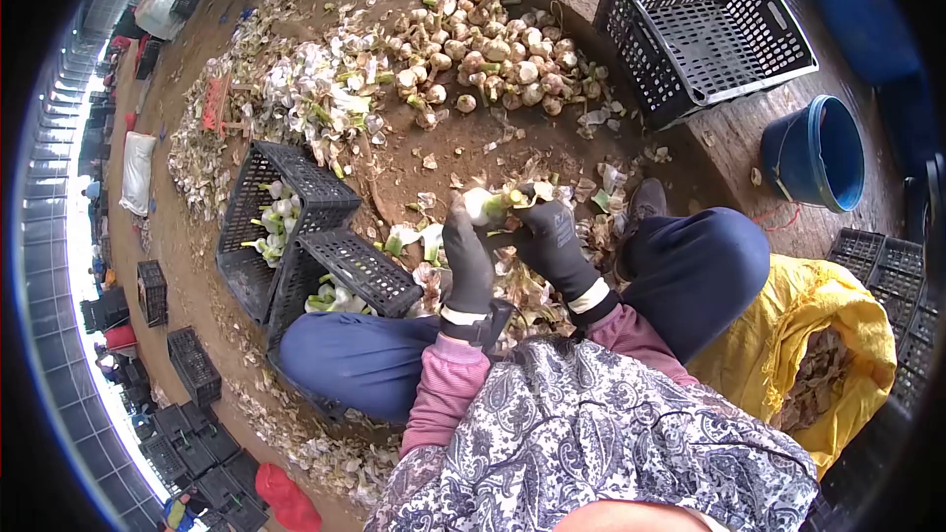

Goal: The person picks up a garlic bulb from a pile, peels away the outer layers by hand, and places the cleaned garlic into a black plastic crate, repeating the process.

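Pale garlic bulb (481, 205), green at the stem end, was up between both gloved hands, over the peel-littered floor (399, 158) and in front of the lap. Left hand (466, 254): grasping the bulb, thumb up along its side. Right hand (550, 236): fingers curled at the stem end; cannot tell whether it pinched the stem or held a tool, since the glove hid the grip.

Heap of untrimmed-looking bulbs (493, 49) lay ahead on the floor, loose peelings (325, 84) left of it. Two black crates sat by the left knee (355, 350): far crate (320, 177) and near crate (360, 266), both with whitish green-stemmed bulbs inside. Yellow sack (788, 310) with dry scraps in its mouth was beside the right knee (705, 256).

Risks, my judgement: the bulb looked smooth and the gloves thick, so a weak left grip could let it slip into the scraps below and get lost among similar pale bits. If the right hand did hold a blade, the close left thumb could get nicked. Too hard a pull at the stem could tear the bulb. A knee shift could knock the near crate and spill its bulbs.
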`<action>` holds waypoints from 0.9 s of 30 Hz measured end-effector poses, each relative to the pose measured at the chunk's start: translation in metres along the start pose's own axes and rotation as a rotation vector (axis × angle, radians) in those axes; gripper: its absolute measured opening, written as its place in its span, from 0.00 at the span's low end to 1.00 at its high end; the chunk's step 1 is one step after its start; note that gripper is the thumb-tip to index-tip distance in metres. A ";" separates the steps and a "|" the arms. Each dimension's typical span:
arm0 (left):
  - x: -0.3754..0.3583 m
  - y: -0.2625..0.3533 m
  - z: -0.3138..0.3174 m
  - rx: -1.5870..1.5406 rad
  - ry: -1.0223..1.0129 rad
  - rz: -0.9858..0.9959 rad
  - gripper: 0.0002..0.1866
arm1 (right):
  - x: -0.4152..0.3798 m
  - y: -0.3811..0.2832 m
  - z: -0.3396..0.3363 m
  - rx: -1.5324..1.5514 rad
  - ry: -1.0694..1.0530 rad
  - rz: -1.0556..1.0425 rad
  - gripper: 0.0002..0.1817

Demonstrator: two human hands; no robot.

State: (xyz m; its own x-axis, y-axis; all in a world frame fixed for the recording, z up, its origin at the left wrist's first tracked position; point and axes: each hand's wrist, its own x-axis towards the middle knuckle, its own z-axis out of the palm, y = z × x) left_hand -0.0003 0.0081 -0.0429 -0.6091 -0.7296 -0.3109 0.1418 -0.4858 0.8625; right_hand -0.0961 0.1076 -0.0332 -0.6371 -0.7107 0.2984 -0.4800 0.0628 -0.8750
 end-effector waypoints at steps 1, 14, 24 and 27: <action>0.003 0.001 0.000 0.228 -0.017 0.156 0.24 | 0.003 -0.005 -0.002 0.012 -0.055 -0.042 0.14; 0.002 0.025 -0.016 -0.451 -0.617 -0.401 0.32 | -0.027 0.073 0.008 -0.074 -0.027 0.231 0.21; 0.008 0.012 -0.017 0.559 -0.228 0.218 0.28 | -0.003 0.016 0.001 0.816 -0.178 0.285 0.38; 0.003 0.032 -0.004 0.761 -0.187 0.346 0.19 | 0.000 0.015 -0.001 0.479 -0.129 0.233 0.39</action>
State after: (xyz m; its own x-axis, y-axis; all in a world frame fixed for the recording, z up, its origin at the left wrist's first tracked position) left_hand 0.0059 -0.0117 -0.0182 -0.7564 -0.6533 0.0326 -0.1784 0.2541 0.9506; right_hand -0.1044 0.1092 -0.0461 -0.6004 -0.7979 0.0531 0.0129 -0.0761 -0.9970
